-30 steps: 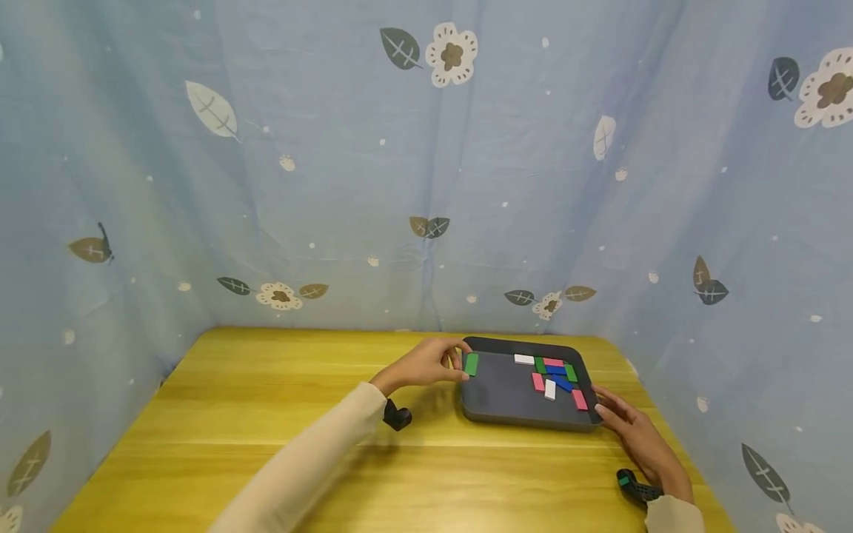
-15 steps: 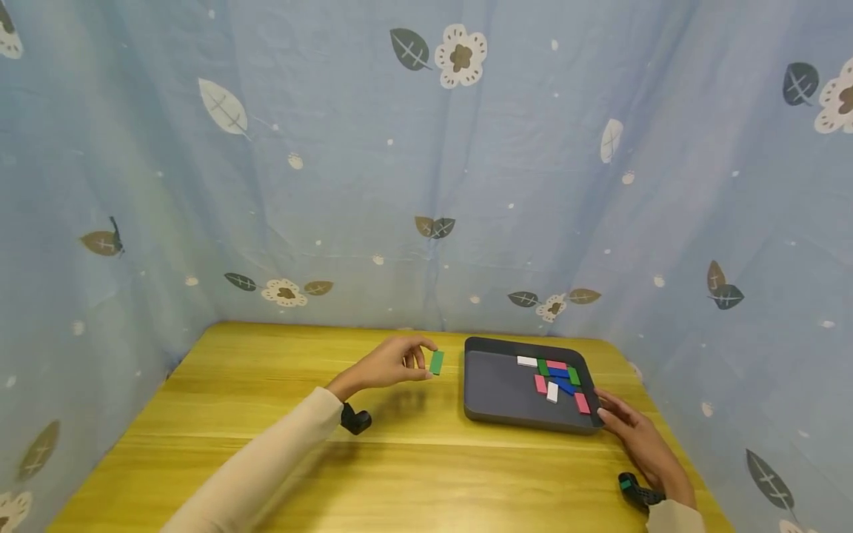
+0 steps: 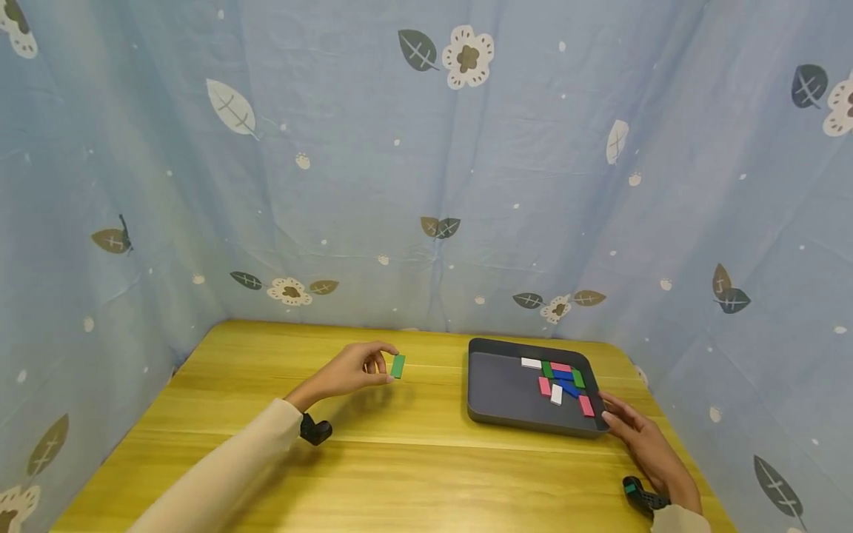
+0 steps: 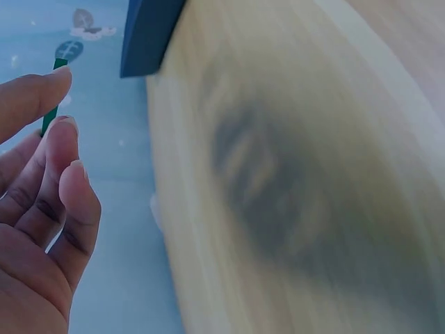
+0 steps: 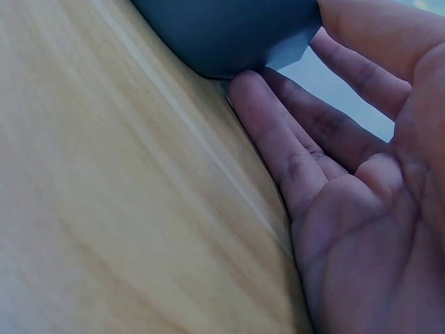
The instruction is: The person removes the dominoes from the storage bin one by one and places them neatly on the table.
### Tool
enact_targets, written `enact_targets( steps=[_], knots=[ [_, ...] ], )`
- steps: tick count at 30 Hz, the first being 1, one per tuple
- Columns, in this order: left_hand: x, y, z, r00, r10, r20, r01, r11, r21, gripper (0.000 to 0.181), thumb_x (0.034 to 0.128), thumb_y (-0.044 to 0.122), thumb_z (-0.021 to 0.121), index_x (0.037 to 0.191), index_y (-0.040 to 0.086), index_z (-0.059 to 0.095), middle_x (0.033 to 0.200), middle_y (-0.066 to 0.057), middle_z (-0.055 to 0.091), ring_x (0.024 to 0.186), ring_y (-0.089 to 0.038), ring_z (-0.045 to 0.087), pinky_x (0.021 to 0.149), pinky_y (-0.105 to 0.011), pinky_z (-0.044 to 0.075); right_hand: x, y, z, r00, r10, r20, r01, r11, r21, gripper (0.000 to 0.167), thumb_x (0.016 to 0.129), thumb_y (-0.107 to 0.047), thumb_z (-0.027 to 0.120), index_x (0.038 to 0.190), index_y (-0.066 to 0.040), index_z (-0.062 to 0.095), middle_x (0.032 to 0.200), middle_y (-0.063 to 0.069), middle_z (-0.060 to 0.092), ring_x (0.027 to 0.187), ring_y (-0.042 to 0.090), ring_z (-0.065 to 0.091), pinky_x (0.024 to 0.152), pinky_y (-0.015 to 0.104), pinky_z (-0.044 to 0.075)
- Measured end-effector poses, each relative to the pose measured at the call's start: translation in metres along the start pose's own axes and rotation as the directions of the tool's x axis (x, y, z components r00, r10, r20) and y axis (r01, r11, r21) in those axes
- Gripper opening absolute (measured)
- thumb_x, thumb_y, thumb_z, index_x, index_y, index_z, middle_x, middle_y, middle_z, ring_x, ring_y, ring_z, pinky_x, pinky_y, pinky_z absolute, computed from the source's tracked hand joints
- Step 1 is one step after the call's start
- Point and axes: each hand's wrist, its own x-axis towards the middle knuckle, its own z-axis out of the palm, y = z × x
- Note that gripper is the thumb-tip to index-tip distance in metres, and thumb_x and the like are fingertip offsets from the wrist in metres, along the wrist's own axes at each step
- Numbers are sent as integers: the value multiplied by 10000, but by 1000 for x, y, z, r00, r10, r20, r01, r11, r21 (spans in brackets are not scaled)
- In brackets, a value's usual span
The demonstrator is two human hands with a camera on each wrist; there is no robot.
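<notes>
My left hand (image 3: 356, 368) pinches a plain green domino block (image 3: 397, 366) between thumb and fingertips. The block stays raised above the table, left of the dark grey tray (image 3: 496, 418). In the left wrist view the same green block (image 4: 50, 120) appears edge-on, partly covered by the thumb. My right hand (image 3: 643, 440) rests at the tray's right front corner. Its fairly straight fingers (image 5: 261, 115) touch the tray wall (image 5: 229, 31) low down in the right wrist view. Inside the tray, pink, white, blue and green blocks, such as a white one (image 3: 556, 394), lie flat toward the right side.
A yellow wood-grain table (image 3: 400, 474) carries the tray. Blue patterned curtains (image 3: 360, 170) stand behind it and along both sides. Black cameras are strapped to both wrists, including the left wrist camera (image 3: 316, 429).
My left hand has carried the green block out from the tray's left end and leftward over the table. My right hand has kept its place at the tray corner.
</notes>
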Motion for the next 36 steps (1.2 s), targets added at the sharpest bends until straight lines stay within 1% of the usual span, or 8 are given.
enact_targets(
  steps=[12,19,21,24,27,31,34,36],
  knots=[
    [-31,-25,-16,998,-40,-42,39,999,-9,487,944,193,780,1386,89,604,903,22,653,730,-186,604,671,-309,514,0,1,-1,1000,-20,3,20,1000,7,776,1021,-494,604,1643,-170,273,1622,200,289,1406,329,372,906,126,445],
    [-46,-41,-24,996,-59,-68,60,998,20,484,947,214,778,1377,70,610,882,17,654,686,-168,577,617,-281,482,1,3,-2,999,-38,9,37,999,18,761,1029,-467,606,1641,-157,278,1644,199,248,1145,-56,496,901,122,446],
    [-50,-45,-26,995,-73,-71,74,997,21,476,948,209,777,1374,76,613,883,15,653,687,-168,577,613,-278,479,1,3,-2,999,-41,10,41,999,22,758,1030,-463,607,1641,-156,279,1641,200,254,1125,-81,492,902,122,446],
    [-56,-50,-31,993,-98,-72,100,995,13,471,948,200,775,1373,76,614,886,8,649,693,-177,579,608,-276,480,1,2,-2,999,-38,4,38,999,12,761,1025,-475,610,1639,-163,287,1626,199,285,1164,-29,486,902,124,445],
    [-61,-56,-35,989,-125,-74,125,992,-6,481,948,172,771,1382,46,605,890,-8,650,688,-190,578,591,-280,480,1,2,-1,999,-33,-1,33,999,9,763,1021,-483,612,1638,-169,291,1616,199,303,1290,127,470,910,131,452],
    [-68,-65,-39,984,-161,-81,161,987,-17,495,947,160,771,1394,38,595,891,-19,653,666,-184,567,562,-274,473,0,2,1,1000,-16,0,16,1000,18,794,1008,-502,620,1643,-172,276,1619,205,294,1429,350,350,942,156,467],
    [-72,-72,-41,980,-180,-83,179,984,-20,505,948,158,770,1401,33,586,890,-30,656,650,-194,567,534,-280,475,0,2,1,1000,-10,0,10,1000,17,810,1001,-518,621,1645,-176,269,1619,205,292,1440,362,339,956,169,471],
    [-74,-75,-43,979,-186,-85,185,982,-25,510,948,154,768,1404,19,581,890,-37,657,647,-209,570,524,-286,478,0,2,1,1000,-16,-2,16,1000,15,791,1008,-512,613,1643,-183,276,1612,197,307,1412,314,380,953,166,469]
  ],
)
